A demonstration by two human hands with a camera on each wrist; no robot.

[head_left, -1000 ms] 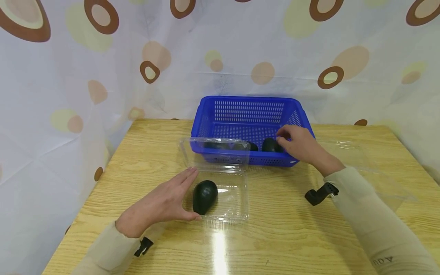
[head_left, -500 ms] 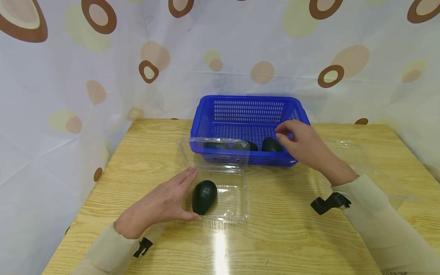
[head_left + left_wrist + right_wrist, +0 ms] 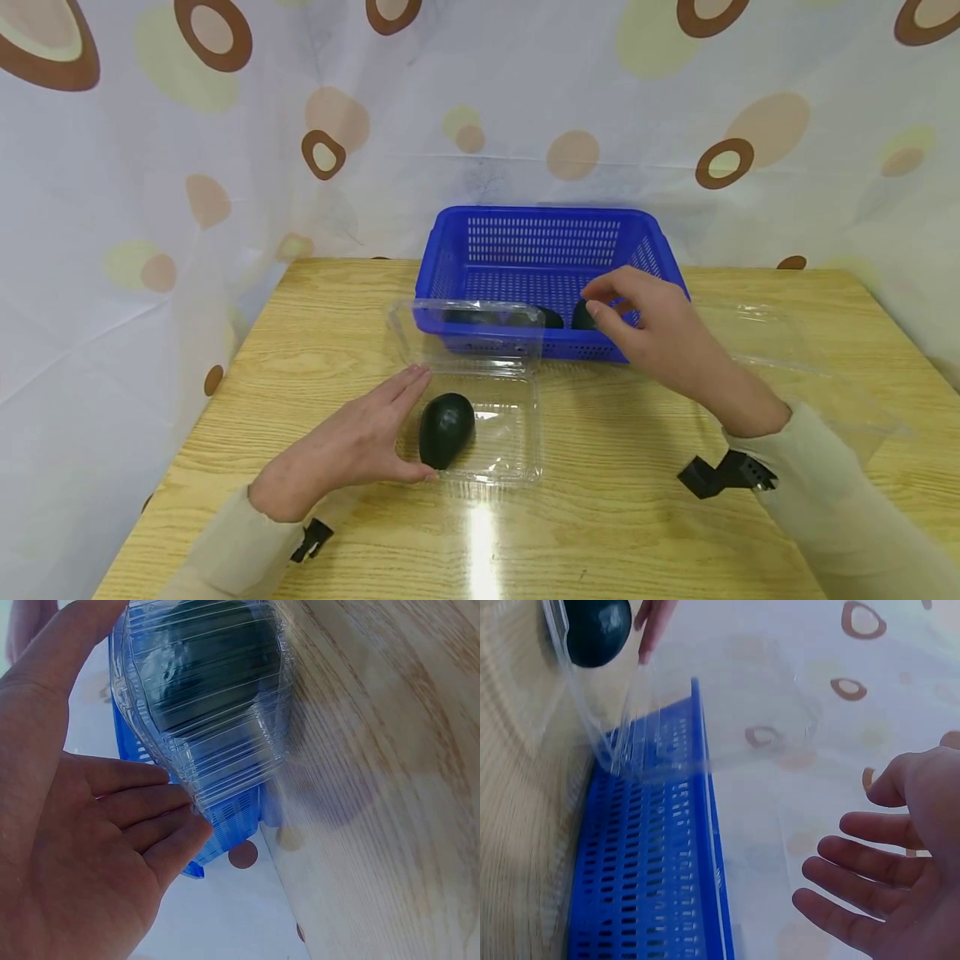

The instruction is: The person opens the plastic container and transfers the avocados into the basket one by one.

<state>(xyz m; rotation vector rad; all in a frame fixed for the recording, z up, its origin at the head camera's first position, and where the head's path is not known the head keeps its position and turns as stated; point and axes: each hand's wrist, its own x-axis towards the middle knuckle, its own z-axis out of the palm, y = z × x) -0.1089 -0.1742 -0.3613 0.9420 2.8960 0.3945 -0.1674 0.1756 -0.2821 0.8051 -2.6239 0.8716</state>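
Note:
An avocado (image 3: 447, 430) lies in the left half of a clear plastic clamshell box (image 3: 510, 450), whose lid (image 3: 472, 350) stands raised at the back. My left hand (image 3: 348, 442) spans the box's left side, thumb near the front corner and fingers near the hinge. In the left wrist view, its extended fingertips are right at the clear wall. My right hand (image 3: 660, 329) hangs over the front right of a blue basket (image 3: 540, 218), thumb and forefinger apart beside a dark avocado (image 3: 582, 315). The right wrist view shows its fingers relaxed and holding nothing.
Another dark avocado (image 3: 551, 317) shows in the basket, and more dark shapes appear through the raised lid. Other clear plastic packaging (image 3: 810, 375) lies at the right of the wooden table (image 3: 600, 533). A patterned cloth (image 3: 420, 108) hangs behind.
My right hand rose slightly and drew back, then came left over the avocado at the basket's front right. The left hand, box and avocado in it stay in place.

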